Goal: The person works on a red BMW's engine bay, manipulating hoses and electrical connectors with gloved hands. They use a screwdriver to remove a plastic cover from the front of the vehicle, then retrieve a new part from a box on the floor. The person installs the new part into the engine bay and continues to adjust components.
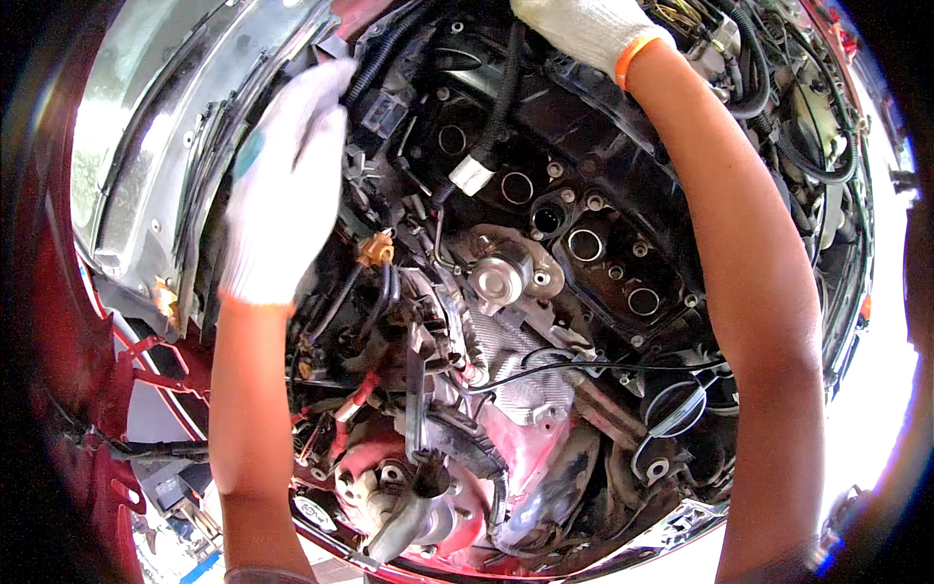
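My left hand [287,180], in a white glove and slightly blurred, reaches over wiring at the engine bay's left, fingers stretched out beside a black corrugated conduit [375,63]. At the top, my right hand [574,24], gloved with an orange cuff, has its fingers curled round the upper end of a black hose [509,73] with a white sleeve lower down; its fingertips are partly cut off. Beneath lies the black engine cover [593,273] with several round ringed openings. A silver cylindrical fitting [498,282] and an orange connector [377,249] sit below the hose.
A metal cowl panel [126,165] runs along the left, red bodywork [88,409] at lower left. Wiring and hoses [754,68] crowd the upper right. A ribbed heat shield [525,380], a thin black cable [623,366] and a metal pipe [409,516] fill the lower middle.
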Demonstrator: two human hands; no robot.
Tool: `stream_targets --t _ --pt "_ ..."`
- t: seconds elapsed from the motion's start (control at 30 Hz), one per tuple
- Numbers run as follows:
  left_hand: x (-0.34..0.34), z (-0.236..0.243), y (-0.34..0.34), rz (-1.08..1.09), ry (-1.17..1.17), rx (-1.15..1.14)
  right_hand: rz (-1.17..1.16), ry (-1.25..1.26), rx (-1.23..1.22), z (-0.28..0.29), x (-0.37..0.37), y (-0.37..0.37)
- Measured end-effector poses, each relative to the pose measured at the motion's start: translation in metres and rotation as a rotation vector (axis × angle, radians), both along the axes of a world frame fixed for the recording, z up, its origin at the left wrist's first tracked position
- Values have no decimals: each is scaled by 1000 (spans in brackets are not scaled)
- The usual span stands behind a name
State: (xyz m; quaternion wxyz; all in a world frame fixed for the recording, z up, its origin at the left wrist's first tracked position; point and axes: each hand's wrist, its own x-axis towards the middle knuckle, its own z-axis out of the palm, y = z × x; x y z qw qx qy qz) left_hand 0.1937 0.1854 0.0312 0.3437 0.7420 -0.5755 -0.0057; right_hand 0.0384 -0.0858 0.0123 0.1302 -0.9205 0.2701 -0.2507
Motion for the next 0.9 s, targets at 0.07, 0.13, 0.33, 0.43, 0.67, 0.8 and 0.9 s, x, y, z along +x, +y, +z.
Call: stream_targets --t 0.07,0.13,0.33,0.43,0.67,0.8,0.9 --pt "-22 26 27 26 116 154 -9 14 54 1 -2 1" --pt "-41 44 55 33 103 277 3 -34 34 -2 -3 0" --pt "-60 13 119 40 -50 325 -28 -12 47 3 1 4" --pt "-61 -8 134 100 -188 319 -23 -10 166 10 0 15" --pt "-52 -8 135 165 -55 372 -56 30 100 17 -4 20" --pt "-58 -7 138 139 174 453 -35 -4 84 14 -3 12" --pt "-61 -9 133 251 246 403 -28 -24 53 11 -5 8"
